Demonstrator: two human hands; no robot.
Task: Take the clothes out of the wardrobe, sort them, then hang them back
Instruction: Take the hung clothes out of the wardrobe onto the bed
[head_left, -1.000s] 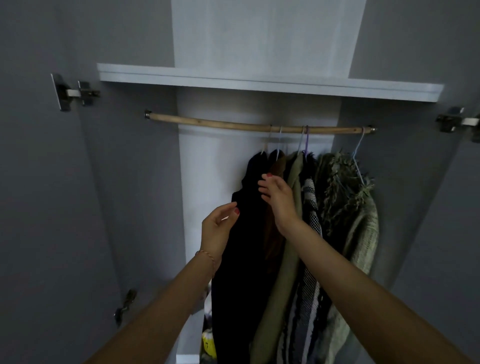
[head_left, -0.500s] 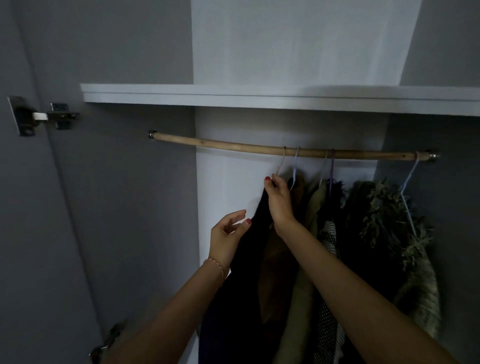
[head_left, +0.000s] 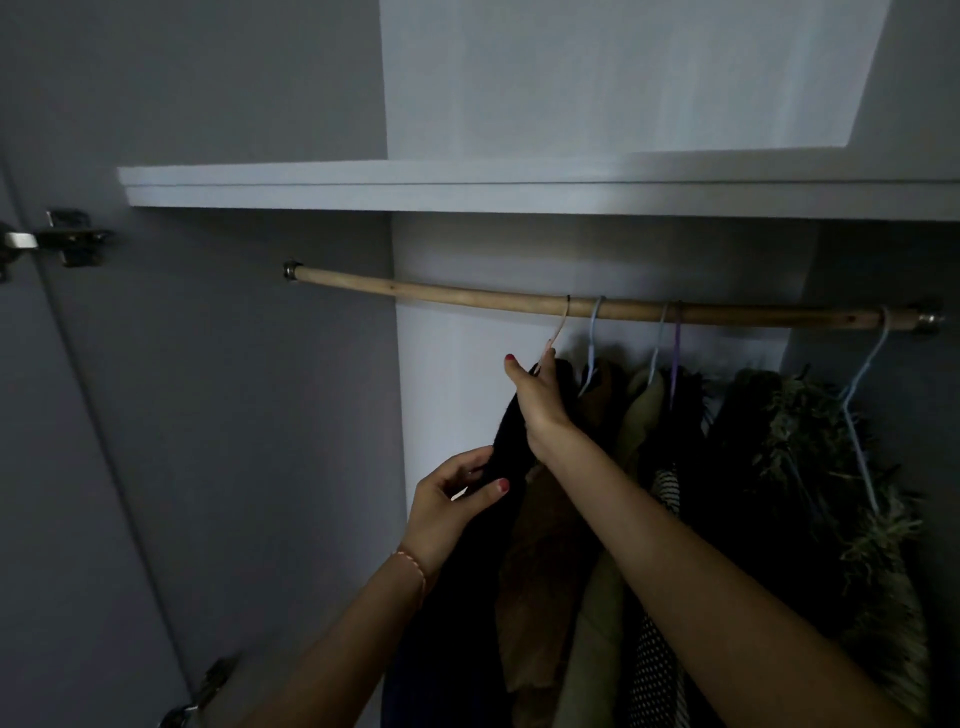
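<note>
- clothes hang in a row on the right half of the wooden rod, inside the open wardrobe.
- far left, a metal hinge sits on the door edge, and another hinge shows lower down.
- a white shelf runs across just above the rod.
- the left hand is low, with a thin bracelet on the wrist. its fingers and thumb curl round a fold of the black garment and hold it.
- the right hand is higher, at the top of the black garment. it grips the top, just under the pale hanger hook that loops over the rod.
- next to the right comes a brown garment, then an olive one, then a black and white patterned one.
- far right, a fluffy green garment hangs on a light blue wire hanger, a bit apart from the others.
</note>
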